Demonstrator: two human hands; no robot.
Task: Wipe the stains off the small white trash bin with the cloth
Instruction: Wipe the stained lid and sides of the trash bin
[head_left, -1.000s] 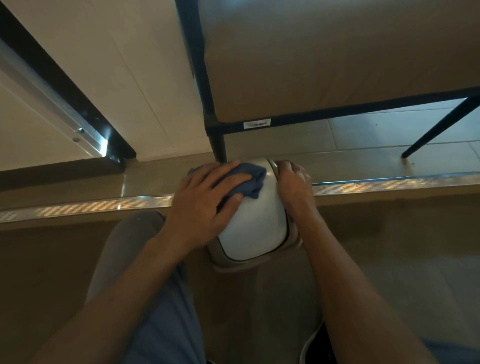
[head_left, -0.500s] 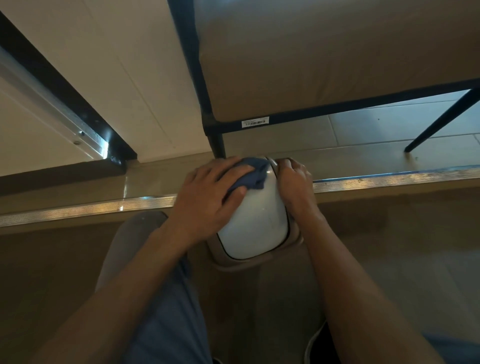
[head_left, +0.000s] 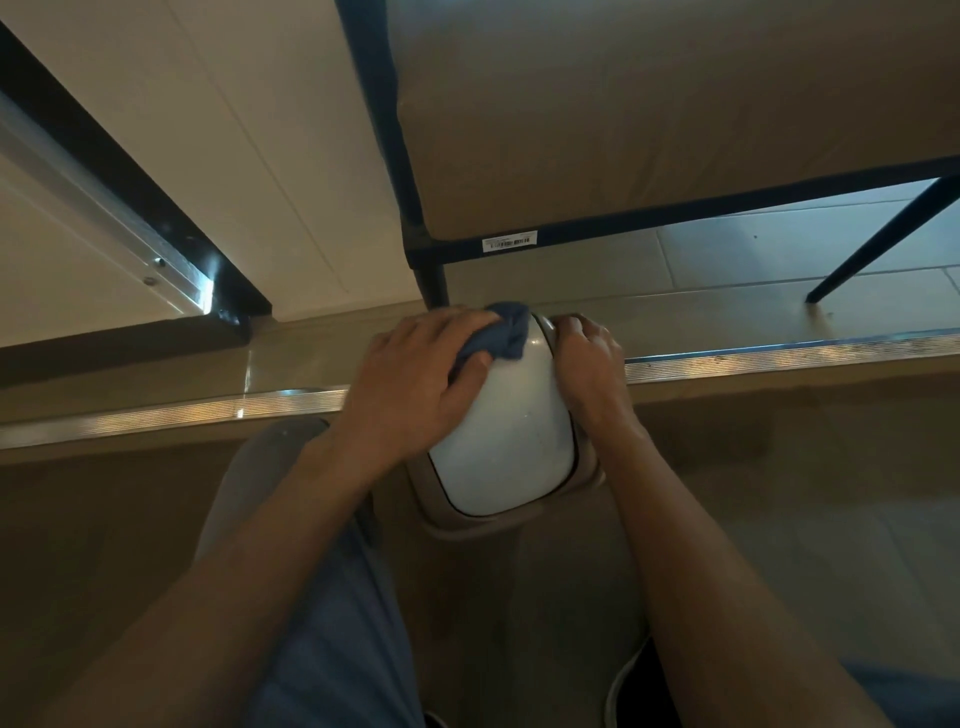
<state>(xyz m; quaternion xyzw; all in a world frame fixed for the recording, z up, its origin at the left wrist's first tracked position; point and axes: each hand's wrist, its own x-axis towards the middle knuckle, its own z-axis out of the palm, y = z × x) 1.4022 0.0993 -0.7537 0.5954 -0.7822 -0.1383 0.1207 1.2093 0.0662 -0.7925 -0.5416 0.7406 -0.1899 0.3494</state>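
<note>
Far left: black door frame (head_left: 130, 171) running diagonally, with a silver rail (head_left: 104, 218) beside it, white wall panel (head_left: 291, 156) to its right. Metal threshold strip (head_left: 171, 410) crosses the floor left to right, passing behind the hands.

Lower left: person's knee in grey-blue trousers (head_left: 322, 597), left forearm running over it.

Left hand (head_left: 415, 384): palm down on the upper left of the bin lid, grip closed over a bunched dark blue cloth (head_left: 506, 332). Thumb presses the cloth's near edge against the lid; most of the cloth is bunched out past the fingertips at the lid's far end. Cloth is in contact with the lid.

Centre: small white trash bin (head_left: 506, 447) on the floor, seen from above, between the two hands and straddling the threshold strip line. White domed lid, beige collar around it, dark seam between the two. A few faint specks on the lid surface near centre; too small to tell more.

Above the bin: dark metal furniture frame (head_left: 415, 218), one leg coming down just behind the bin, beige cushion (head_left: 675, 104) on top, a small barcode label (head_left: 508, 242) on the front rail.

Right hand (head_left: 589, 364): grip curled over the bin's right edge at the far corner, fingers wrapped on the rim, holding the bin. Forearm runs down to lower right.

Right: second dark leg (head_left: 878, 239) angled over light floor tiles (head_left: 779, 254). Bottom right: edge of a dark shoe with a white sole (head_left: 628, 686).
</note>
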